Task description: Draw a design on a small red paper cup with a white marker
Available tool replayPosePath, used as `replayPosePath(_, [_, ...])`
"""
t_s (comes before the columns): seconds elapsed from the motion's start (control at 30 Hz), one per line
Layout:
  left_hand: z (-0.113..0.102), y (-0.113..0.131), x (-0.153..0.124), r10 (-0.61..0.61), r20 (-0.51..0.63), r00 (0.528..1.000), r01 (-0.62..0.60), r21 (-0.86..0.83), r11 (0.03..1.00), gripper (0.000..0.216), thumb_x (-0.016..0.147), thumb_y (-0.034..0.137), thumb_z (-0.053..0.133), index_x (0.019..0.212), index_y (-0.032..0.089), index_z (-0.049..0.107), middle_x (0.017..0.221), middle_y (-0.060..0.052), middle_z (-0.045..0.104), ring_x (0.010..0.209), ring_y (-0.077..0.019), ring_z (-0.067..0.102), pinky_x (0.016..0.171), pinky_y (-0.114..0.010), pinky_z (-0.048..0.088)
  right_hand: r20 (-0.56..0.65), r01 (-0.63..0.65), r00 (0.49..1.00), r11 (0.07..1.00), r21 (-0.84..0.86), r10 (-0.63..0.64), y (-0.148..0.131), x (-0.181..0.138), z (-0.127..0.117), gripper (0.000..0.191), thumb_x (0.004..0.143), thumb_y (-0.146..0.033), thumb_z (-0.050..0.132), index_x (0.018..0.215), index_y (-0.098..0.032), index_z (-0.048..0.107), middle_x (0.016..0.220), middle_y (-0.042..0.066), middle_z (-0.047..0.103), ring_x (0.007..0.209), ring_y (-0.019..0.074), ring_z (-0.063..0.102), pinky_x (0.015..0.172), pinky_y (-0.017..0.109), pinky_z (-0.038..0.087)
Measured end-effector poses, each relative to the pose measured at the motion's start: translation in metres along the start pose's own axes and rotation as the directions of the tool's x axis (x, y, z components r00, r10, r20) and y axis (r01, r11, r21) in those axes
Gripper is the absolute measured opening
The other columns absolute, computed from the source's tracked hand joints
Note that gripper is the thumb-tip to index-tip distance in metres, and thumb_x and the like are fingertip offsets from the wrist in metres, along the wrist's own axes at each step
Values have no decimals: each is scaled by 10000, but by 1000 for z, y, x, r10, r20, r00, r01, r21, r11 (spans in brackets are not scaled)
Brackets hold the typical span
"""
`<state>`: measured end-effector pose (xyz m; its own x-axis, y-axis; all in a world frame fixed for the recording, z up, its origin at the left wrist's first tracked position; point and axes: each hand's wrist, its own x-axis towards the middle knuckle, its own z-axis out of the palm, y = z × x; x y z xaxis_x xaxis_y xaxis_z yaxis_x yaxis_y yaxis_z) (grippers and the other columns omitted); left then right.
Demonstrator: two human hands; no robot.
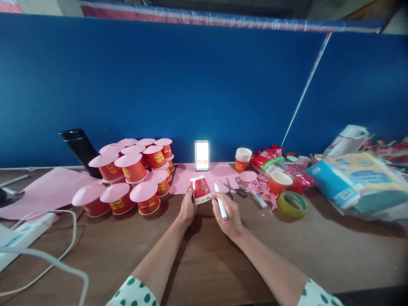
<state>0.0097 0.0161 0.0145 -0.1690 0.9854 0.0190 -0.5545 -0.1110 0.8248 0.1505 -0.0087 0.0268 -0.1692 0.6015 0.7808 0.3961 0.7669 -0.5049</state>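
My left hand (188, 207) grips a red paper cup (200, 189), held upside down and tilted over the wooden table (204, 263). My right hand (227, 212) touches the cup's rim with its fingers and holds a white glue stick (221, 201). Just beyond the hands lie scissors (233, 188) on a pink paper sheet (207, 173). To the left stands a pile of upturned red cups topped with pink paper discs (132, 176).
A stack of cups (242, 159), a single upright cup (279, 182), pink scraps (262, 187), a tape roll (292, 204) and bags (347, 182) lie to the right. White cables (60, 255), pink paper (47, 191) and a black cylinder (81, 148) are on the left. A blue partition (178, 85) stands behind.
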Motion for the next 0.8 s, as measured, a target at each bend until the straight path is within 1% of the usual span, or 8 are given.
replayPosePath(0.1, [-2,-1,0,35,55,998,-36,25,999,310,748,445,530,933,198,546,929,-37,679,946,-229,619,827,-361,480,15,-9,1000,1000,-1,9,2,0,0,210,878,-141,468,1041,-191,590,963,82,674,911,194,646,838,338,528])
replayPosePath(0.2, [-4,-2,0,58,105,993,-63,41,997,357,779,418,507,1052,190,536,1034,-59,667,983,-231,610,836,-361,477,10,-36,999,999,-26,36,4,0,0,219,874,-145,464,1052,-192,583,991,93,667,936,206,638,853,360,520])
replayPosePath(0.37, [-9,-7,2,70,95,993,-74,45,996,432,770,408,553,1143,194,514,1088,-58,651,984,-223,617,869,-375,466,-14,-53,999,996,-73,52,8,0,1,216,869,-150,462,1046,-189,580,986,95,665,937,217,637,844,373,521])
replayPosePath(0.53, [-12,-9,2,28,60,998,-33,74,997,467,768,441,580,1168,210,513,1114,-62,645,960,-216,629,833,-349,480,-23,-49,999,996,-72,47,11,1,1,216,873,-157,458,1051,-193,576,988,96,663,936,216,636,841,371,521])
replayPosePath(0.63, [-11,-6,0,-18,26,1000,15,87,996,507,746,461,624,1168,197,524,1070,-69,660,906,-206,642,784,-324,490,-10,-79,997,995,-64,78,12,1,1,198,880,-182,474,1051,-185,574,997,103,656,946,222,629,853,379,513])
replayPosePath(0.73, [-8,-2,-2,-8,45,999,4,95,996,474,733,451,656,1103,166,573,1019,-72,672,874,-190,645,814,-319,482,-10,-120,993,992,-51,119,15,1,2,199,876,-221,517,1065,-179,563,1023,110,648,963,230,621,873,392,502])
replayPosePath(0.8, [-6,0,-3,17,60,998,-22,83,996,446,722,437,678,1065,165,591,1016,-68,674,880,-181,644,846,-317,473,-13,-133,991,990,-42,132,18,0,3,248,864,-243,554,1102,-174,544,1059,119,641,997,239,610,896,405,492])
